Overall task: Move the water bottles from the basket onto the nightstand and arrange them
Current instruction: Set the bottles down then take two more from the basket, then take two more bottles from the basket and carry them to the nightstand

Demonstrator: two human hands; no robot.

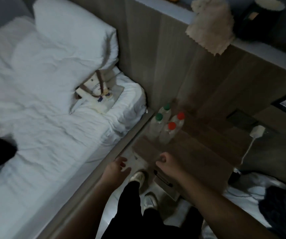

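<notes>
Four water bottles point(164, 128) stand upright in a tight two-by-two cluster at the back left corner of the nightstand worktop point(199, 152), the green-capped pair point(158, 118) on the bed side and the red-capped pair point(171, 126) just beside them. From here the moving looks done and the arranging close to done, though I can't make out a basket anywhere, so I can't say whether any bottles are left in it. Neither hand carries anything: the left hand point(119, 167) hovers low in front of the worktop's near corner with its grip loosely spread, and the right hand point(166, 163) hangs over the near edge with its grip curled in on nothing. The room is dim and narrow. A bed point(43, 109) with rumpled white sheets and a pillow point(73, 31) runs along the left, with a pale tote bag point(97, 94) lying near its corner. A white charger point(257, 131) sits in a wall socket behind the nightstand, and a beige cloth point(211, 30) droops from the ledge above.
</notes>
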